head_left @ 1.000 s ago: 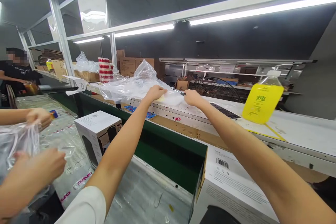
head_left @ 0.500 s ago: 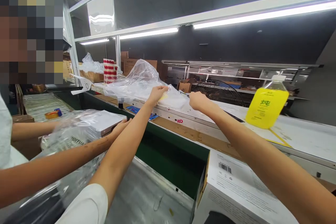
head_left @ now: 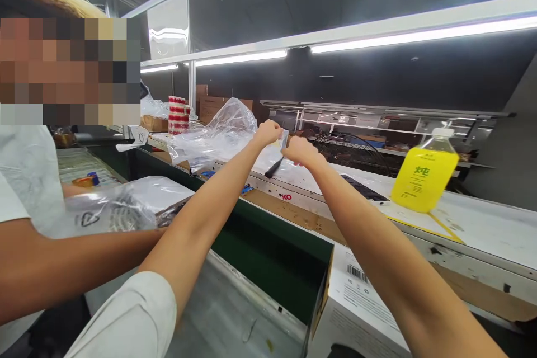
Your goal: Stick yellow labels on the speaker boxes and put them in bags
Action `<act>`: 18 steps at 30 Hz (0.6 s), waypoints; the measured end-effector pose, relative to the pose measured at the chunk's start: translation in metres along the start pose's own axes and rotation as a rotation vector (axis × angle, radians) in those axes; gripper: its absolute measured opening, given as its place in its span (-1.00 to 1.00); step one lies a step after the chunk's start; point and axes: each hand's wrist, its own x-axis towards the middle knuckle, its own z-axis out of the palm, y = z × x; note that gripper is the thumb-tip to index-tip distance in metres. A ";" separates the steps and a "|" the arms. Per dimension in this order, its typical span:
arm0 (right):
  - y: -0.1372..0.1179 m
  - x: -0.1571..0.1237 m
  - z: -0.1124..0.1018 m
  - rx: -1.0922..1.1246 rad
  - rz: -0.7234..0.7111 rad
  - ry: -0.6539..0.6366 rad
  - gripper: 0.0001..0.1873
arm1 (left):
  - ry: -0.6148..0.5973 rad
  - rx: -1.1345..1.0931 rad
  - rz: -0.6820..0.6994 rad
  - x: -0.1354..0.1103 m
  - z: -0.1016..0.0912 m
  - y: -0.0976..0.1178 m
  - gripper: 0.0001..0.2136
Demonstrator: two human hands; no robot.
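Though raised above the white bench top point(head_left: 495, 224), left hand point(head_left: 267, 133) and right hand point(head_left: 302, 152) just apart, over the bench's far side; left hand closed, fingers point(head_left: 274, 132) pinched on a small pale strip point(head_left: 285, 139), material too small to make out, film or metal both possible; right hand curled, black-handled tool point(head_left: 273, 168) just below it, upper end of handle lost behind the fingers, so grip not confirmed; both apparently lifted off the clear plastic bag point(head_left: 222, 137) for free working space; bag bunched behind, likely pushed aside for the same reason; yellow plastic bottle point(head_left: 423, 185) set within yellow lines on the bench, probably a marked spot; co-worker's arm point(head_left: 79, 251) at left, beside a plastic-wrapped box point(head_left: 126, 207); that arm's hand hidden behind the person's own left forearm point(head_left: 201, 224); barcoded white carton point(head_left: 356, 302) cut off at lower right.
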 end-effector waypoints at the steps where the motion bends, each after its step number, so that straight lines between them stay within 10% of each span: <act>1: 0.004 0.003 -0.001 0.033 -0.001 0.053 -0.42 | -0.015 0.006 0.013 -0.003 -0.003 -0.002 -0.80; 4: 0.016 0.015 0.002 0.140 -0.070 0.120 -0.27 | -0.063 0.026 0.058 -0.020 -0.010 -0.005 -0.81; 11: 0.016 0.063 0.015 0.360 -0.096 0.022 -0.66 | 0.006 0.347 -0.045 -0.084 0.001 -0.011 -0.49; 18: 0.014 0.077 0.002 0.401 -0.112 0.131 -0.62 | -0.316 0.564 -0.214 -0.056 0.019 -0.020 -0.33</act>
